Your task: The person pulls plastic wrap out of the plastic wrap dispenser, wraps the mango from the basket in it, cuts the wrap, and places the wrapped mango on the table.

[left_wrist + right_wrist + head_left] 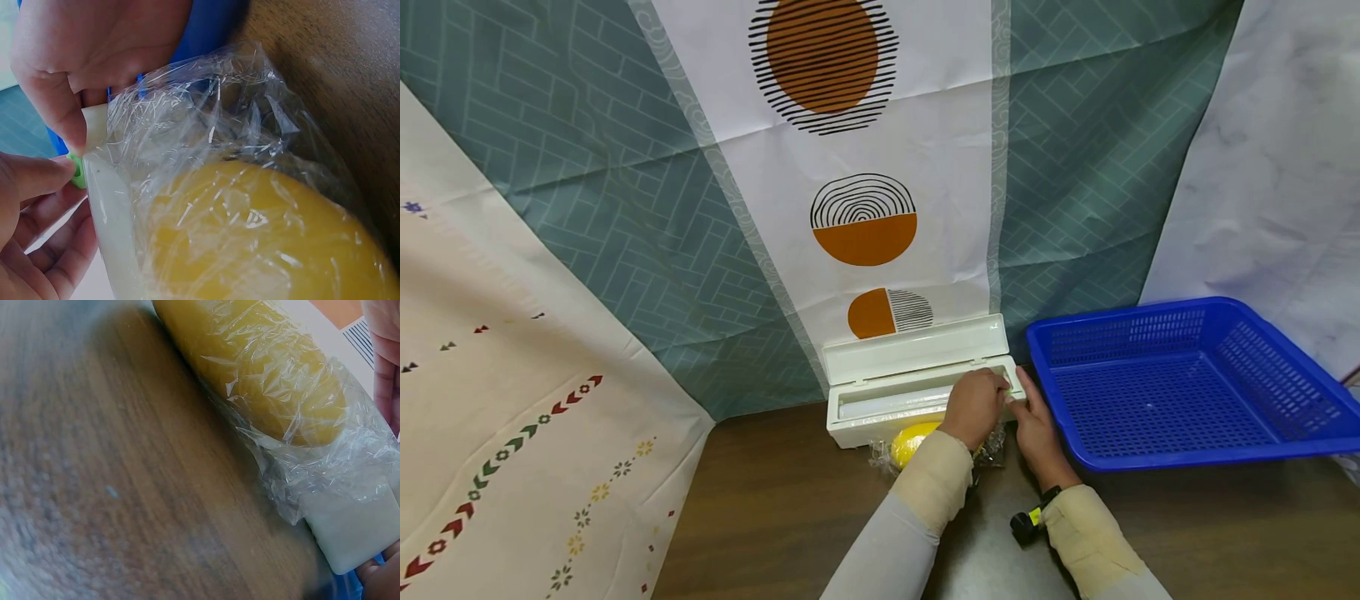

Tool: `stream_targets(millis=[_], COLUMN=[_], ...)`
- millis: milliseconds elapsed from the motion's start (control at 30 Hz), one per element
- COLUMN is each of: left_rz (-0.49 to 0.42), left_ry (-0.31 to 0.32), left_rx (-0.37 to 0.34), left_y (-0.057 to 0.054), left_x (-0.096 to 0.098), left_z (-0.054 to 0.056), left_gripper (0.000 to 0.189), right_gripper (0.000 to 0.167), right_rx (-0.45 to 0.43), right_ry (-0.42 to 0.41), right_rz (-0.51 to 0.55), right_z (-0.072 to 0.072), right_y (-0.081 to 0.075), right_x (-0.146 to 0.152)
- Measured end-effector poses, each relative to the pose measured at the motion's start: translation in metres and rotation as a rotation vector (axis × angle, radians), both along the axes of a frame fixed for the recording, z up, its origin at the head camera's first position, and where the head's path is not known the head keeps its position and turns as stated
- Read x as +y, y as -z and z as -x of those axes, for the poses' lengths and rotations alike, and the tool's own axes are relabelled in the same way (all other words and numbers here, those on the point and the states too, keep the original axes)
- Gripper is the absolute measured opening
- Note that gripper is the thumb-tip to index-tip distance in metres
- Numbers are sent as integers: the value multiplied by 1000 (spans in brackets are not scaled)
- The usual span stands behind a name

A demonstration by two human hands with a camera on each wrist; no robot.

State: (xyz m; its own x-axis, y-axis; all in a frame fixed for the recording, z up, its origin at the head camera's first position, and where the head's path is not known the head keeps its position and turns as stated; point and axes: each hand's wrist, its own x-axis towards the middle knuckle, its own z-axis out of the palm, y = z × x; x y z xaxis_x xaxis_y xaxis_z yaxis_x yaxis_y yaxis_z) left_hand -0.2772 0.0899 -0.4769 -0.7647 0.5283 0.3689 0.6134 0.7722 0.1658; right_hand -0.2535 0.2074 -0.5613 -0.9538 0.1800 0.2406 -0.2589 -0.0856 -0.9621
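A white cling film dispenser point(917, 392) lies with its lid point(917, 346) raised and a film roll point(891, 404) inside. My left hand point(973, 408) reaches over its right part, and its thumb and fingers pinch a small green slide cutter point(78, 172) at the box edge. My right hand point(1037, 433) grips the dispenser's right end, its thumb against the cutter and its fingers round the end. In front of the box sits a smooth yellow rounded thing point(262, 237), covered in crinkled clear film point(206, 119); its kind does not show.
A blue plastic basket point(1150, 462) stands just right of the dispenser. Behind are hanging patterned cloths point(760, 217), close to the raised lid. The wooden table point(760, 508) spreads in front, with a grey patch point(992, 550) between the forearms.
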Motion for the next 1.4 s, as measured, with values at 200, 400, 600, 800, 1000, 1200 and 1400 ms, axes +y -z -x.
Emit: stream_targets(millis=[200, 400, 600, 800, 1000, 1200, 1400], left_rz=[10, 30, 54, 74, 92, 113, 104], left_ry=[-10, -16, -18, -26, -16, -27, -28], left_rx=[-22, -12, 22, 23, 17, -21, -55], left_y=[1, 2, 3, 2, 1, -2, -1], left_x=[-1, -1, -2, -3, -2, -3, -6], left_z=[1, 1, 1, 0, -1, -1, -1], left_gripper=[20, 21, 20, 20, 23, 23, 23], right_gripper=[59, 59, 59, 59, 59, 60, 60], right_rx=[-8, 11, -1, -6, -12, -31, -37], right_ry=[-6, -2, 5, 4, 10, 5, 12], right_rz=[-6, -28, -31, -34, -49, -63, -36], right_z=[0, 0, 1, 1, 0, 1, 3], right_y=[-1, -1, 1, 1, 1, 1, 2], right_x=[0, 1, 1, 2, 2, 3, 2])
